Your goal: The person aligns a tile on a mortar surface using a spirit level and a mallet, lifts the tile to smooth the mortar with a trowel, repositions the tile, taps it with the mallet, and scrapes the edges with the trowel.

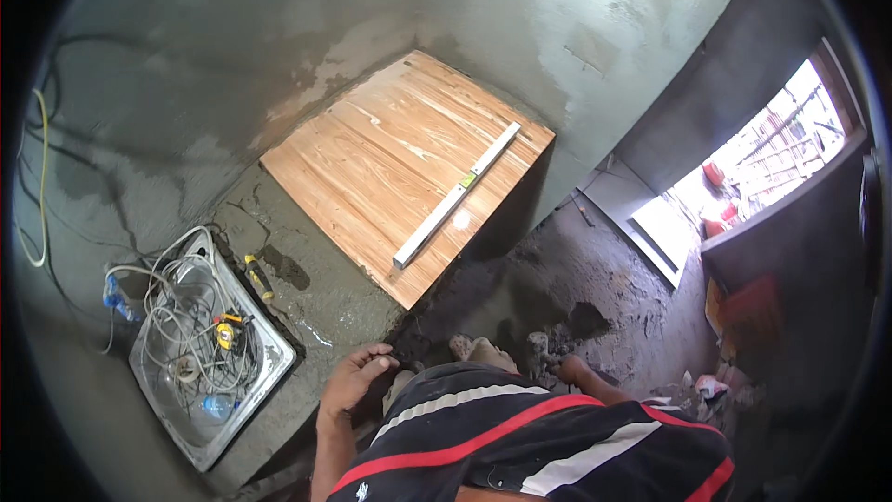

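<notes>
1. Head view: a wood-grain slab (362, 158) lies at the centre, its far corner set into the meeting of two grey plastered walls (492, 9).
2. A silver spirit level (442, 211) rests on the slab, near its right edge and roughly along it; a yellow-green vial sits near its middle.
3. The left hand (358, 379) is just below the slab's near corner, beside the wet cement ledge (348, 302). Its fingers are bent, with the thumb close to the forefinger; whether they pinch anything small, I cannot tell.
4. The right hand (569, 369) is low, over the dark, rough floor (641, 316), near a grey lump (539, 344). Its fingers are too shadowed to tell whether they hold something.
5. A yellow-and-black-handled tool (257, 277) lies on the ledge, between the slab and a metal basin (282, 353).
6. Tangled pale cable (177, 316), a yellow tape measure (224, 335) and a blue-tinted bottle (218, 406) lie in the basin.
</notes>
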### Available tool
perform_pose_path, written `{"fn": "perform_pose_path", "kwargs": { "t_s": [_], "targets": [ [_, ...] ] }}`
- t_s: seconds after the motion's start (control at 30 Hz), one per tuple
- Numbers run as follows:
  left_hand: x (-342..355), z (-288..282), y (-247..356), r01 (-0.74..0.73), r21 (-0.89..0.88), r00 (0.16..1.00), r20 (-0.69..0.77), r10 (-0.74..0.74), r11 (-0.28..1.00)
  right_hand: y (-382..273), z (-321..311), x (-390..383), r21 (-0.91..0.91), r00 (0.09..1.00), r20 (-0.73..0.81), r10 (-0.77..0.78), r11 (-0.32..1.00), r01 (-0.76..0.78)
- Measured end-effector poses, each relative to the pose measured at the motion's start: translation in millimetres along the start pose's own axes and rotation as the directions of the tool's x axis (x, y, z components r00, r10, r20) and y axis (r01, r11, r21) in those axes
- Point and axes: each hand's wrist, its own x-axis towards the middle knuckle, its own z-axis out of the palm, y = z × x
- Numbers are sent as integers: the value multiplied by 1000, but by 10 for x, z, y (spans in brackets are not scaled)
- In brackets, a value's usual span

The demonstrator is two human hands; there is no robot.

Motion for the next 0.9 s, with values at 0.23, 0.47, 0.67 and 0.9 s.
{"fn": "perform_pose_path", "kwargs": {
  "t_s": [0.23, 0.47, 0.67, 0.9],
  "targets": [
    [252, -120, 1123, -269, 108, 960, -53, 276, 957, -443, -565, 3, 21, 993, -113, -31, 999, 34],
    [1284, -53, 2053, -351, 346, 897, -144, 419, 870, -487, -1065, 545, 85, 998, -53, 15, 996, -11],
    [3258, -90, 2136, -201, 779, 850, -164, 501, 595, -349, -1491, 1286, 58, 997, 61, -54, 997, 51],
    [5033, 460, 2471, 99, 982, 856, -167, 489, 163, 52, -1815, 1723, 241, 993, 109, -35, 970, 8]
  ]
}}
